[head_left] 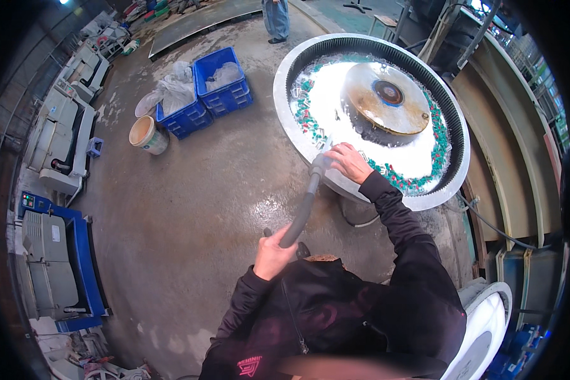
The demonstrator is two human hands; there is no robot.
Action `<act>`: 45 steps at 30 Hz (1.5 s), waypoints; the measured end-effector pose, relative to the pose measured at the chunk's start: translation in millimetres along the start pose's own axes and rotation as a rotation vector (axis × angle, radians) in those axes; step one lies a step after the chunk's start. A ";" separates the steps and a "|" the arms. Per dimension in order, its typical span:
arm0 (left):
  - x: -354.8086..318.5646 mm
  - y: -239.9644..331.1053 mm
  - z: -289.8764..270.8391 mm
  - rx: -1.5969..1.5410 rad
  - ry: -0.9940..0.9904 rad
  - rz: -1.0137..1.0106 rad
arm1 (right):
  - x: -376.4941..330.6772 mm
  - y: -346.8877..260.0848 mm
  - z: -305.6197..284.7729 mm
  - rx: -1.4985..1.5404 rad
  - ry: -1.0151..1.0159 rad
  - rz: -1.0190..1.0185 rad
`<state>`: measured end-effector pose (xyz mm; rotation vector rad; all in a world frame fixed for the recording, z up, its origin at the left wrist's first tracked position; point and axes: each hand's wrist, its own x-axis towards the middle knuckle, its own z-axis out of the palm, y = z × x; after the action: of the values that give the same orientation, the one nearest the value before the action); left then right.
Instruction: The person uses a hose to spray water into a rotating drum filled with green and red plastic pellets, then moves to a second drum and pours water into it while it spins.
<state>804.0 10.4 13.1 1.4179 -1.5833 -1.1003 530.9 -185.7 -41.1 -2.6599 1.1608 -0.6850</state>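
Observation:
A grey hose [306, 204] slants up from my left side toward a large round tub [286, 120]. My left hand [273, 256] is wrapped round its lower length, near my body. At its upper end, by the tub's near rim, my right hand [349, 163] grips it with bent fingers; what lies under them is partly hidden. Inside the tub, small green and red pieces [307, 117] lie along the ridged wall in a ring. Bright white glare covers much of the tub's floor. A raised metal disc [386, 101] with a dark hub stands in its middle.
Two blue crates [225, 88] with clear plastic bags stand on the wet floor at the far left, beside a dirty bucket [147, 134]. Machines [50, 253] line the left wall. A second round white tub [487, 323] is close at my right. A person [276, 22] stands far off.

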 end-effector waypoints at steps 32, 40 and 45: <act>-61.1 -260.8 -297.8 0.449 -0.382 -0.707 | 150.7 -275.4 524.5 1.013 -0.073 1.343; -66.7 -371.5 -325.4 0.135 -0.361 -0.817 | 180.6 -271.6 613.2 0.794 -0.257 1.028; -87.7 -462.1 -343.5 0.166 -0.670 -1.071 | 128.3 -298.7 672.5 0.412 -0.658 1.063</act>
<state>1301.0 43.1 -288.8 2.2575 -1.2816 -2.2785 1117.7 -98.1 -494.8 -1.3913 1.6651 0.1369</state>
